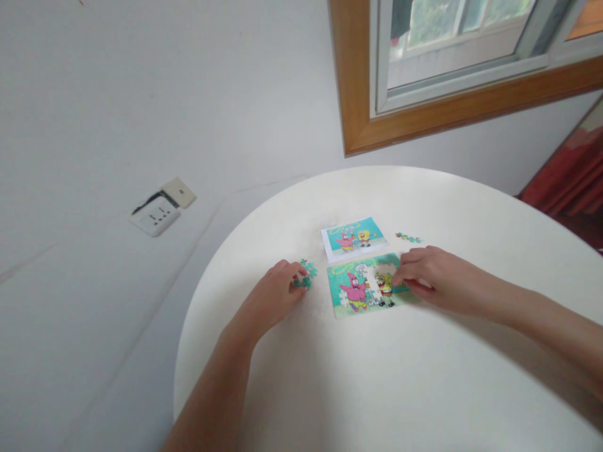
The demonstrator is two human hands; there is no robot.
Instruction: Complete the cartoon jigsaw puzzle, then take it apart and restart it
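A jigsaw puzzle of cartoon figures lies partly assembled on the round white table, with white gaps around its middle and left edge. Bent fingers of my right hand press together at the puzzle's right side, seemingly on a jigsaw piece that they mostly hide. To the left, my left hand curls its thumb and fingers around a small cluster of loose jigsaw pieces. Just behind the puzzle lies a reference picture with the same pink and yellow figures on a white sheet.
More loose pieces lie beyond my right hand. Behind the table, the white wall carries a socket. A wood-framed window is at the upper right, and red cloth hangs at the right edge.
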